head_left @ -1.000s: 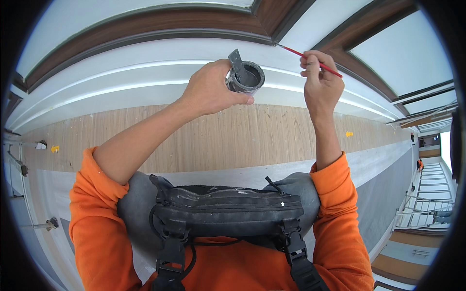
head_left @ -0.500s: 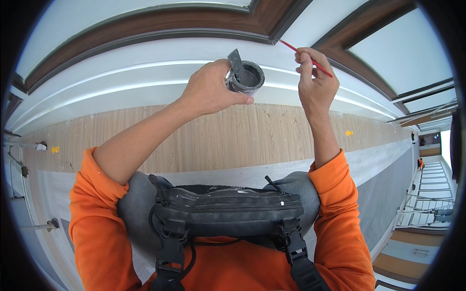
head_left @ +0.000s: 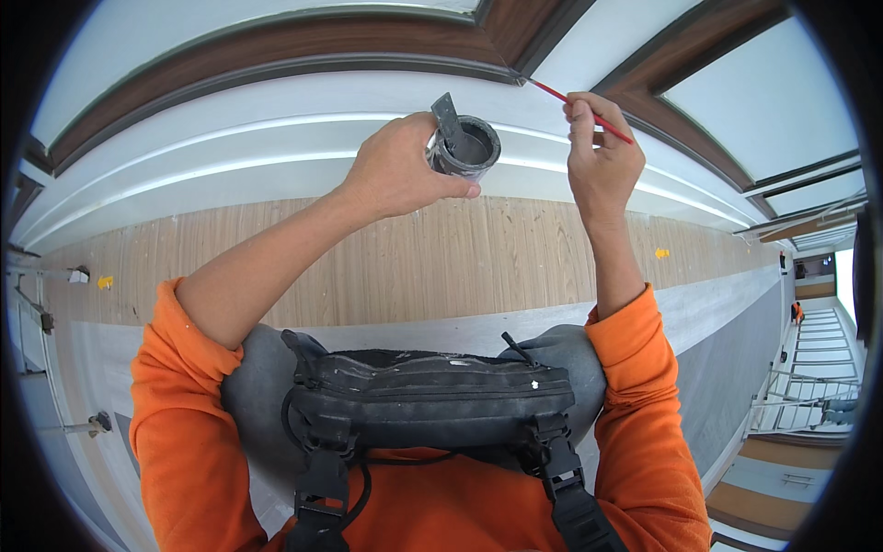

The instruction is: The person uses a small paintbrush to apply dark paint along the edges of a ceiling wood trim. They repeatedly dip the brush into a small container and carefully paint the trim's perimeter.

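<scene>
Touching up the dark brown window frame [head_left: 276,51] looks to be the step in hand. The right hand [head_left: 600,156] pinches a thin red-handled brush [head_left: 589,109], its tip at the frame's corner joint above the white moulding [head_left: 230,147]. The left hand [head_left: 395,170] is wrapped around a small grey paint pot [head_left: 467,147] with a stir stick standing in it, held level beside the brush. Working along the joint probably calls for a steady wrist and a level pot.
</scene>
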The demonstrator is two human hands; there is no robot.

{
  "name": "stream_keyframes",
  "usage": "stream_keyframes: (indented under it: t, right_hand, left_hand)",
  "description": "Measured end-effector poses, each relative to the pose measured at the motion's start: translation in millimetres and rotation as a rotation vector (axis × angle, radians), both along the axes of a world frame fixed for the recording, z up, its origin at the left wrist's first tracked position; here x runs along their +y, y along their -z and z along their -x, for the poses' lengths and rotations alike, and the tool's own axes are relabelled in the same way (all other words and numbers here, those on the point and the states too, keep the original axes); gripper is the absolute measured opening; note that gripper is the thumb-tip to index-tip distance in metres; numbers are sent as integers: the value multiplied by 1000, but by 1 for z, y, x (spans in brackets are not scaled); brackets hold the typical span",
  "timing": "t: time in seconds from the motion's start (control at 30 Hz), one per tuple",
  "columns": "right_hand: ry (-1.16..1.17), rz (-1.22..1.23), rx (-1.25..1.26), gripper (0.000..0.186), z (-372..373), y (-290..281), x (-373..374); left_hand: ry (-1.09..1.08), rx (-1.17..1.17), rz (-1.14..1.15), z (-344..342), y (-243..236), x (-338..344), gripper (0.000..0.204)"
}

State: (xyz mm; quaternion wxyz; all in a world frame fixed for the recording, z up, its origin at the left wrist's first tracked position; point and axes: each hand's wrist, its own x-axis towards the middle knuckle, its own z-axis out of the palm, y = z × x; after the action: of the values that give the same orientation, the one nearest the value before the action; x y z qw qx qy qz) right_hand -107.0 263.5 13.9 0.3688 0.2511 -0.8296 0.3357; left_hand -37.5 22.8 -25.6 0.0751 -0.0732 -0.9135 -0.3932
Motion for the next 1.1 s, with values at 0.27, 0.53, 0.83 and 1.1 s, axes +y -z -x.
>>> stream_keyframes:
  t: [0.27,0.53,0.83,1.1]
  right_hand:
    - [-41,52,-40,13,-1,0,2]
    - [-49,60,-80,19,1,2,6]
    - [-445,304,-279,36,-34,-41,9]
    - [-331,-27,-314,39,-48,-39,-5]
  left_hand:
    - [7,6,-15,-1,-2,1,67]
    - [-6,-15,-17,1,-1,0,70]
    - [27,35,122,0,3,1,70]
    - [73,-11,181,0,-3,7,72]
